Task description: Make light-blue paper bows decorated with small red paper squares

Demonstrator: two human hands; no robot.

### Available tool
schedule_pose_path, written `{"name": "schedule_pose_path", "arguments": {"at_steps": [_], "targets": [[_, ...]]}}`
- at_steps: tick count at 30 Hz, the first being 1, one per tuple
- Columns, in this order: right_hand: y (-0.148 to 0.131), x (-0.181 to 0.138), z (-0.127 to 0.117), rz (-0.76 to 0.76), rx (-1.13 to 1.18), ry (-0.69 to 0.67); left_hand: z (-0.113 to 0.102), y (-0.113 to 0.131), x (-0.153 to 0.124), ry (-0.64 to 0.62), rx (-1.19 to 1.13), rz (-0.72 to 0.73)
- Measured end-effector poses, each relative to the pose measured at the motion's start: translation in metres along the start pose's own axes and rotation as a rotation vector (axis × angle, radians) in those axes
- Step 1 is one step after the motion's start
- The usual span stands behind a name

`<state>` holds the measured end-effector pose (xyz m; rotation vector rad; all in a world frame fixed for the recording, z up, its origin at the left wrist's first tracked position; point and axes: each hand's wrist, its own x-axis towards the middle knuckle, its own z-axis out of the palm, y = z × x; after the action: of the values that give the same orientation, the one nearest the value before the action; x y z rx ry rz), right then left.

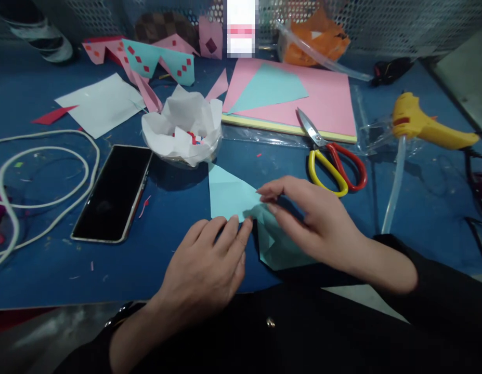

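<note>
A light blue folded paper (229, 195) lies at the front of the blue table, its two wings meeting at a narrow creased middle. My left hand (209, 259) is closed at the near edge of that middle, fingertips pressing on the paper. From the right, my right hand (318, 221) pinches the crease between thumb and forefinger, covering part of the right wing. Just beyond my right hand lie scissors (317, 141) with one yellow and one red handle, blades slightly apart.
A phone (113, 195) and white cable (53, 205) lie left. A paper-lined bowl (182, 124) holds scraps. Behind are pink sheets (326, 96), paper masks (158, 59), white paper (100, 104) and an orange packet (316, 39). A yellow glue gun (428, 122) lies right.
</note>
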<state>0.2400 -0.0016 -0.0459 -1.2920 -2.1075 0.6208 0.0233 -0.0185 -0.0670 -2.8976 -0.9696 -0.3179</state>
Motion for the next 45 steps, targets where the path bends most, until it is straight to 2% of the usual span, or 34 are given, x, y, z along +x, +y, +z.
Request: {"name": "schedule_pose_path", "arguments": {"at_steps": [3,5,11,16,19,23,28,31,34,38,45], "targets": [[-0.018,-0.014,0.005,-0.157,-0.173,-0.101,0.001,0.001,0.0,0.021,-0.009,0.012],[-0.025,-0.025,0.014,-0.206,-0.258,-0.115,0.001,0.002,-0.001,0.016,-0.013,0.012],[-0.021,-0.05,0.04,-0.249,-0.433,-0.077,-0.001,0.009,-0.006,0.065,0.026,-0.012],[-0.02,-0.054,0.046,-0.272,-0.525,-0.078,-0.004,0.011,-0.006,0.018,0.057,-0.027],[-0.022,-0.053,0.047,-0.28,-0.572,-0.062,-0.003,0.012,-0.005,0.086,0.063,-0.023],[-0.022,-0.052,0.047,-0.281,-0.594,-0.077,-0.002,0.01,-0.01,0.122,0.094,-0.058],[-0.022,-0.052,0.046,-0.266,-0.58,-0.096,-0.003,0.005,-0.032,0.138,0.084,-0.166],[-0.021,-0.053,0.046,-0.27,-0.567,-0.098,-0.003,0.004,-0.039,0.205,0.077,-0.238],[-0.021,-0.053,0.047,-0.272,-0.559,-0.098,-0.003,0.006,-0.034,0.226,0.057,-0.181],[-0.02,-0.052,0.048,-0.27,-0.562,-0.071,0.0,0.012,-0.017,0.096,-0.047,-0.062],[-0.019,-0.053,0.05,-0.266,-0.551,-0.002,0.004,0.016,-0.008,0.086,-0.029,-0.072]]}}
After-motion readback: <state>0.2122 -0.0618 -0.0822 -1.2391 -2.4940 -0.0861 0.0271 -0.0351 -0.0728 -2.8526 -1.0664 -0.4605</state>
